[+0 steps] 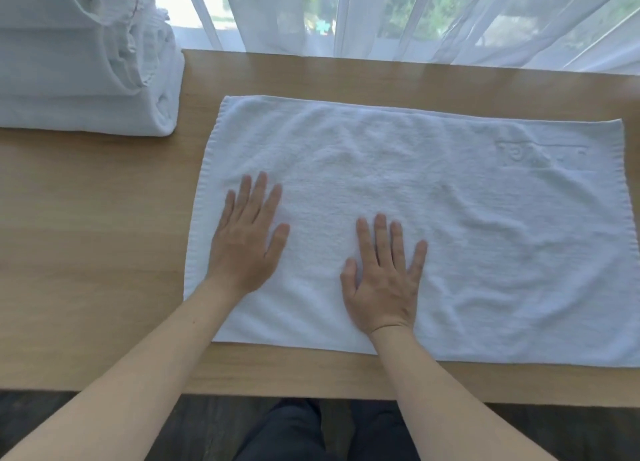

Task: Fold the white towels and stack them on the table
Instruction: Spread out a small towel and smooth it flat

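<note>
Seen from the head camera, a white towel (pixel 433 225) lies spread flat on a wooden table (pixel 86 253), its near edge just short of the table's front edge, as a person presses both palms onto its left half. The left hand (pixel 247 239) lies flat near the towel's left border and the right hand (pixel 384 280) flat beside it toward the middle, fingers straight and grasping nothing. A stack of folded white towels (pixel 83 66) sits at the table's far left corner, before sheer curtains (pixel 450 17).

Bright daylight through the curtain (pixel 433 17); soft focus, edges bowed.
</note>
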A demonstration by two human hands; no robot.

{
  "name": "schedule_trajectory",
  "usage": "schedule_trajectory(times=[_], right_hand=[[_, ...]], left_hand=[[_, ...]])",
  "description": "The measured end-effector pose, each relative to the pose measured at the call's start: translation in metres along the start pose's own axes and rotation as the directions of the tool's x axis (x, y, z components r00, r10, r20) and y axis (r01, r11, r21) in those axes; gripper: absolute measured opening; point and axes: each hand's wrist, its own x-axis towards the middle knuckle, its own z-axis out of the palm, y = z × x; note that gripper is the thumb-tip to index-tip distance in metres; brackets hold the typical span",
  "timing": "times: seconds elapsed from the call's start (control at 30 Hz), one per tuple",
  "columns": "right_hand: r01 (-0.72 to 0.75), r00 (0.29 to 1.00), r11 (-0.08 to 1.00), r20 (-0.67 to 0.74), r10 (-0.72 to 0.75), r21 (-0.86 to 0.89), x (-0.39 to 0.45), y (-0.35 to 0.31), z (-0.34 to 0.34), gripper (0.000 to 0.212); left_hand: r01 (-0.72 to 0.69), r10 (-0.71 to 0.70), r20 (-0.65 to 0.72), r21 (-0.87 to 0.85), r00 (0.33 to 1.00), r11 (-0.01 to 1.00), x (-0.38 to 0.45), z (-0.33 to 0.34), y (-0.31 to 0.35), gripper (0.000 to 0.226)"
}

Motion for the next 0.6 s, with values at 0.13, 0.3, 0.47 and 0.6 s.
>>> schedule_trajectory(times=[0.13,0.3,0.47,0.6], right_hand=[[0.012,0.999,1.0,-0.035,-0.012,0.003,0.0,0.001,0.002,0.066],[0.02,0.998,1.0,-0.059,-0.02,-0.006,0.001,0.003,0.007,0.067],[0.023,0.999,1.0,-0.049,-0.023,-0.015,0.001,0.003,0.007,0.067],[0.023,0.999,1.0,-0.044,-0.023,-0.002,0.001,0.001,0.004,0.067]], left_hand=[[-0.287,0.276,0.158,0.055,0.948,0.956,0.069,0.014,0.042,0.064],[-0.11,0.086,0.148,0.163,0.985,0.98,0.156,0.008,0.004,0.065],[0.111,-0.127,0.107,0.14,0.986,0.984,0.164,-0.006,-0.02,0.073],[-0.213,0.197,0.182,0.072,0.963,0.974,0.075,0.013,0.032,0.073]])
